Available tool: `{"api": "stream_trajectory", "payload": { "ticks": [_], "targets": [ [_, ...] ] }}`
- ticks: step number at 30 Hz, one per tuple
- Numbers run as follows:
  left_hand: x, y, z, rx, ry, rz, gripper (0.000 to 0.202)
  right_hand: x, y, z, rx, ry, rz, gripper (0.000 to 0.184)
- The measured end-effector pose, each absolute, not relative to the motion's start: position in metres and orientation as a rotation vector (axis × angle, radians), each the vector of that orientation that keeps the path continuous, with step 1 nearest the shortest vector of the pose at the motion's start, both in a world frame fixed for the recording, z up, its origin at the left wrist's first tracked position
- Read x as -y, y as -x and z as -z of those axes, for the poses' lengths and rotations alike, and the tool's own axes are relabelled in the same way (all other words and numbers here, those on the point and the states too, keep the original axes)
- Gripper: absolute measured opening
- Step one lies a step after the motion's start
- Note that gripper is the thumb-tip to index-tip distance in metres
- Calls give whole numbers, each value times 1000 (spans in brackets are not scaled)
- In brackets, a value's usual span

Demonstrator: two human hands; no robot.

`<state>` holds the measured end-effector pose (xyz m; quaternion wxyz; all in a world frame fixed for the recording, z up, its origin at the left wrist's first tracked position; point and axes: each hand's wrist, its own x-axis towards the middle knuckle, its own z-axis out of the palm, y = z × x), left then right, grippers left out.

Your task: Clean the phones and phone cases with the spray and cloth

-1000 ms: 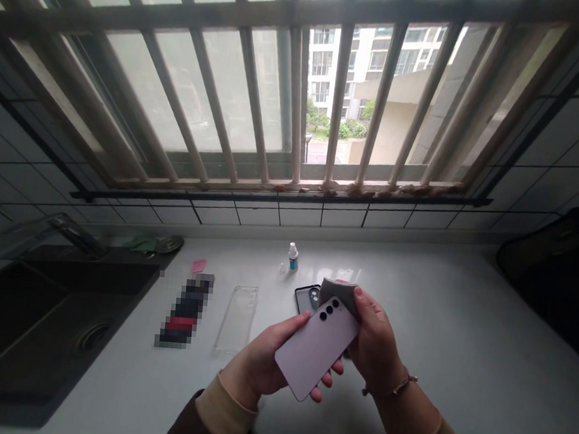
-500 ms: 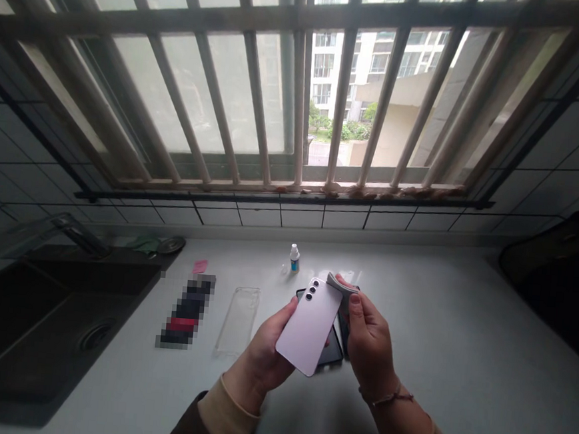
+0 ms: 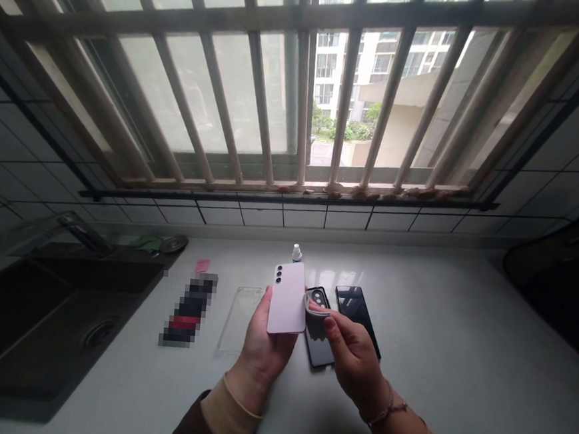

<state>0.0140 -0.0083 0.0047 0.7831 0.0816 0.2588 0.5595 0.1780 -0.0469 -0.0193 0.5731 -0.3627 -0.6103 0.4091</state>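
My left hand is wrapped round a pale lilac phone, its back and three camera lenses facing up. In my right hand is a folded grey cloth, pinched between thumb and fingers close to the phone's right edge. Beneath the cloth, a dark phone or case with large round lenses lies on the counter. Another dark phone lies to its right, partly behind my right hand. A clear phone case rests left of my left hand, its right part covered.
A small white-capped bottle stands behind the lilac phone. To the left are a pink slip, a pixelated dark item and a dark sink with a faucet. A black bag-like object stands at the right.
The lilac phone has moved left and turned more upright. My right hand and the cloth have come down to the phone's right edge, uncovering the two dark phones on the counter.
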Motion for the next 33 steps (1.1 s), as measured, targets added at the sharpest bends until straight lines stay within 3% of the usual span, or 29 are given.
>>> {"api": "stream_trajectory", "payload": {
  "ticks": [7,12,16,19,22,27,33],
  "targets": [
    [4,-2,-14,-546,-153,-1289,57,55,-179,7,1521,771,-1182,39],
    [1,2,-17,-701,-203,-1263,42,44,-179,9,1026,782,-1566,47],
    [6,0,-12,-697,-364,-1086,39,20,-189,21,613,942,-1347,39],
    [14,-3,-10,-652,-565,-892,47,8,-198,31,571,1018,-1164,41],
    [20,-8,-8,-673,-734,-705,53,8,-201,33,715,1080,-1105,46],
    [21,-15,-3,-785,-805,-577,44,21,-202,23,1139,1217,-918,49],
    [21,-16,5,-769,-701,-637,37,35,-200,15,1374,1167,-619,36]
  ]
}}
